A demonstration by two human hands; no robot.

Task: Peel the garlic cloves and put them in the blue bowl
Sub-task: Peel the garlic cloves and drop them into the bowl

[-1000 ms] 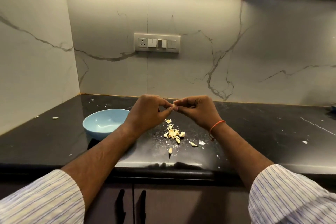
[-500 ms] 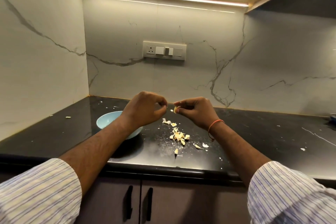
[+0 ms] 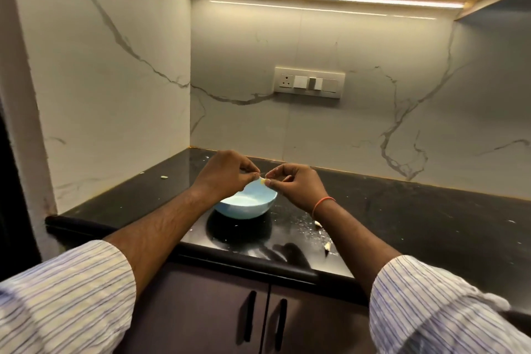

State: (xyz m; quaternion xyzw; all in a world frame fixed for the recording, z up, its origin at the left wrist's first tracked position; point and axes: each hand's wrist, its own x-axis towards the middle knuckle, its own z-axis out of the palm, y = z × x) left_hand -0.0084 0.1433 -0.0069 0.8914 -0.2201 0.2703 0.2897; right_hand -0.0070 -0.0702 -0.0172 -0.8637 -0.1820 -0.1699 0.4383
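While the left hand [image 3: 227,174] pinches skin, the right hand [image 3: 298,187] pinches a garlic clove [image 3: 262,180] pointing left above the blue bowl [image 3: 247,205].

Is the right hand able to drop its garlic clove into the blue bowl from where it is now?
Probably yes. The right hand pinches the garlic clove in front of the blue bowl, whose opening shows nothing covering it; the left hand is beside, not under, the clove.

1. Round pale-blue bowl [image 3: 246,204] sits on the glossy black stone counter [image 3: 416,218], right beneath both hands, its mouth unobstructed.
2. Right of it, scattered garlic peel scraps [image 3: 321,231] litter the surface.
3. Marble side wall [image 3: 109,100] closes off the left; the counter's right stretch offers passage.
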